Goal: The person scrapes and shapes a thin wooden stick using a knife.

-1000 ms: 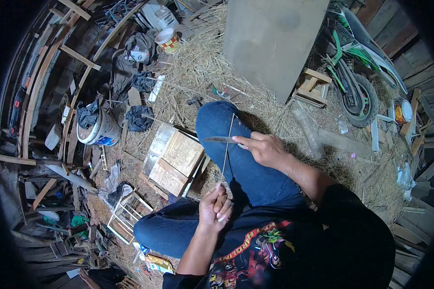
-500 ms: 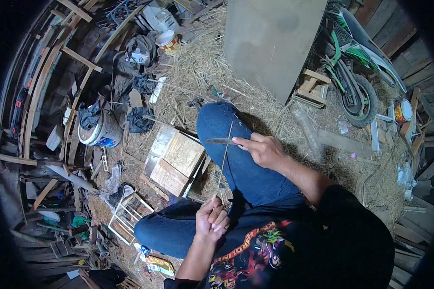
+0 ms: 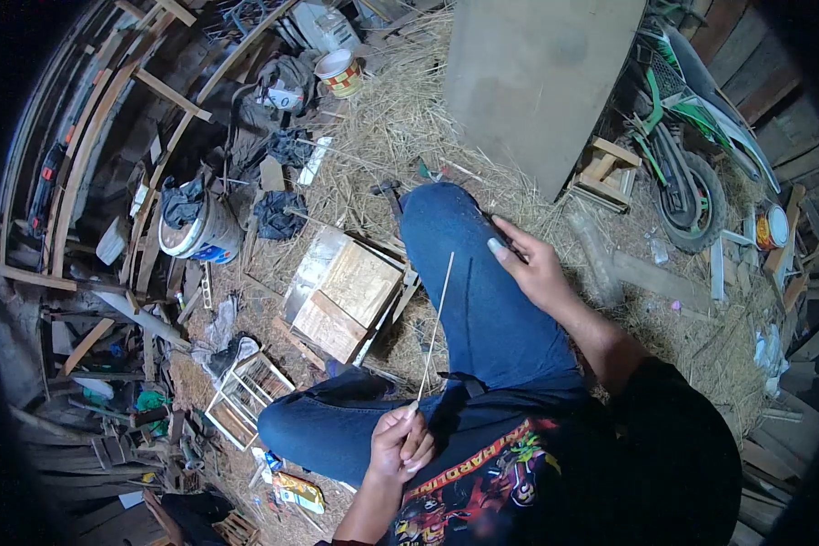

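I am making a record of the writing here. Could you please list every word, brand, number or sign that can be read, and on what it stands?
"HARDLINE": on the black shirt; letters before it are unclear.
Too small or blurred to read: any print on the white bucket, small patterned bucket, yellow packet and tin.

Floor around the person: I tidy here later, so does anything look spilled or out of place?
Yes: loose straw lies strewn across the floor, and crumpled dark material lies beside the white bucket, looking discarded rather than stored.
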A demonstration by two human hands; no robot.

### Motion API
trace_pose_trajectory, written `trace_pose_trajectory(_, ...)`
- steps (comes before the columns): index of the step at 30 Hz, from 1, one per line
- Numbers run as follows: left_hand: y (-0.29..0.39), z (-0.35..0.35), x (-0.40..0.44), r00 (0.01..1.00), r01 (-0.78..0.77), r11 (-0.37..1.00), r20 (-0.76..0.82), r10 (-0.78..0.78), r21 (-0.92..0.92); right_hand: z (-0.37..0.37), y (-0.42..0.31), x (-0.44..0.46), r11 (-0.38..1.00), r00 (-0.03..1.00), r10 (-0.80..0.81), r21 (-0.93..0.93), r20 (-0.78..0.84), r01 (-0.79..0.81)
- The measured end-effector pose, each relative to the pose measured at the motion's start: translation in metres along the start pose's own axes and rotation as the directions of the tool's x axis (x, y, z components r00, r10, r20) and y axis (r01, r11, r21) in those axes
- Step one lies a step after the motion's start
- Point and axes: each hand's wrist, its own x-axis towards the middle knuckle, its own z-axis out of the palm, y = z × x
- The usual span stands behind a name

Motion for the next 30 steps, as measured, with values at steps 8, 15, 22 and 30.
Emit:
trace_pose_trajectory(8, 0.011, 0.014, 0.023, 0.992, -0.092, 0.827, -0.019, 0.123, 0.554, 0.024, -0.061, 0.028, 0.901, 0.93, 0.278, 0.271, 0.241, -0.339)
trace_pose_trajectory(15, 0.045, 0.026, 0.047, 0.961, -0.264, 0.69, 0.119, 0.251, 0.674, 0.065, -0.084, 0.058, 0.903, 0.9, 0.176, 0.299, 0.398, -0.308)
trace_pose_trajectory(22, 0.105, 0.066, 0.068, 0.836, -0.48, 0.583, 0.14, 0.531, 0.655, 0.126, -0.117, 0.086, 0.947, 0.832, 0.049, 0.24, 0.553, -0.216)
trace_pose_trajectory(30, 0.151, 0.054, 0.067, 0.771, -0.481, 0.509, 0.069, 0.633, 0.714, 0.184, -0.122, 0.114, 0.954, 0.803, 0.008, 0.235, 0.596, -0.184)
